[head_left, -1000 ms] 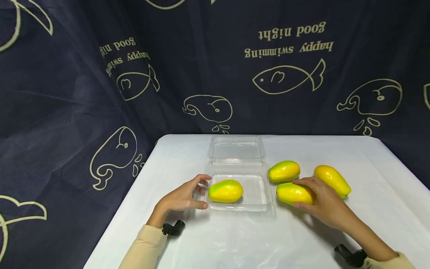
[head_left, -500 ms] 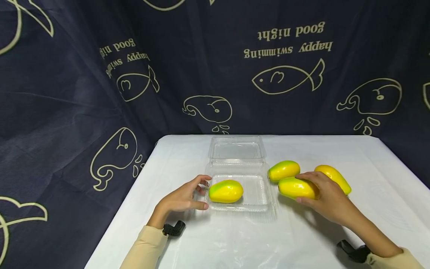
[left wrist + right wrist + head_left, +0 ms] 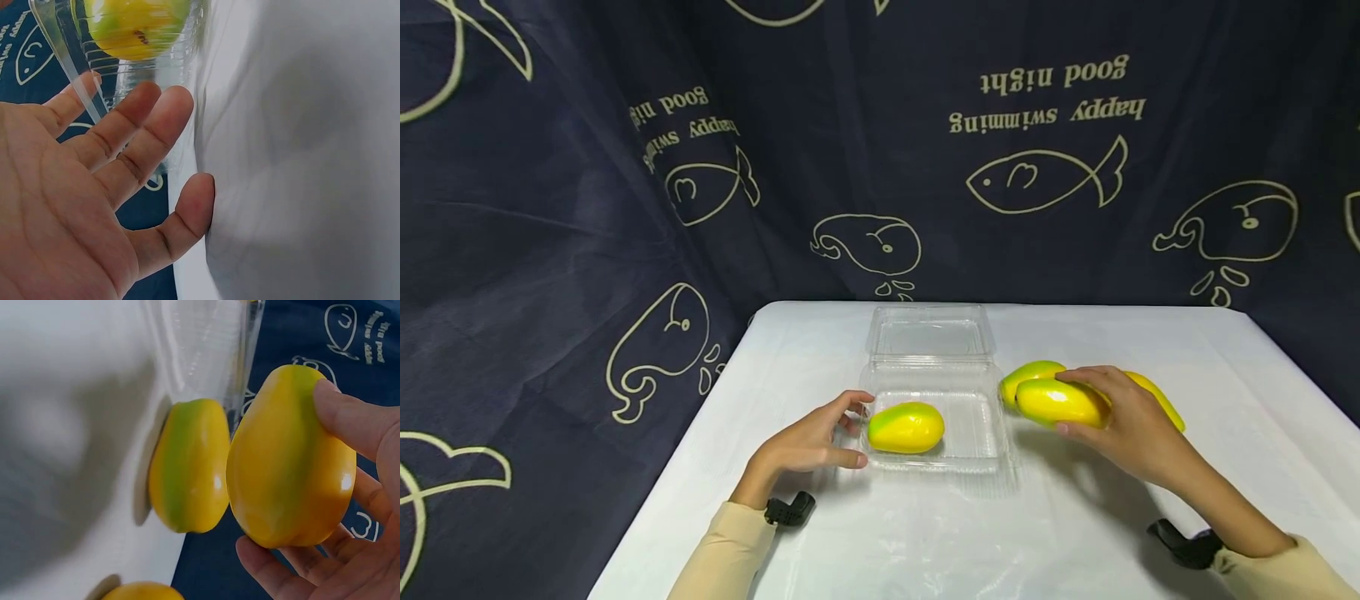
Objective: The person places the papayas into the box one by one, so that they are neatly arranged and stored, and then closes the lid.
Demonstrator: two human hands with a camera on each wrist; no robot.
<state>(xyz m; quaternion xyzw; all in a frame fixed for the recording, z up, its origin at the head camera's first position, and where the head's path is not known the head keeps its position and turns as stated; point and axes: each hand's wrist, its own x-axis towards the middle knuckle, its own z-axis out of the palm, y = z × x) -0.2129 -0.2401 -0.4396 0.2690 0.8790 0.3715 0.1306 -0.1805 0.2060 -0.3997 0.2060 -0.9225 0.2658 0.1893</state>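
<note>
While the right hand [image 3: 1123,425] is holding a yellow-green fruit [image 3: 1051,402] clear of the tabletop [image 3: 940,533], its grip is pinching that fruit between thumb and fingers. The held fruit is hanging between the clear container [image 3: 973,417] and the tabletop's right edge, partly covering a second fruit [image 3: 1021,377] that is lying just beyond it, toward the far edge. A third fruit [image 3: 1159,398] is resting nearer the right edge, partly hidden behind the same hand. The left hand [image 3: 808,433] is curving beside the container wall that is facing the tabletop's left edge, its grip loosely spread; whether the fingertips are touching that wall, I cannot tell. Inside the container, a fourth fruit [image 3: 906,427] is lying toward the left, while the open lid [image 3: 931,337] is stretching toward the far edge. Beyond that edge, a dark blue cloth [image 3: 880,150] is hanging.
</note>
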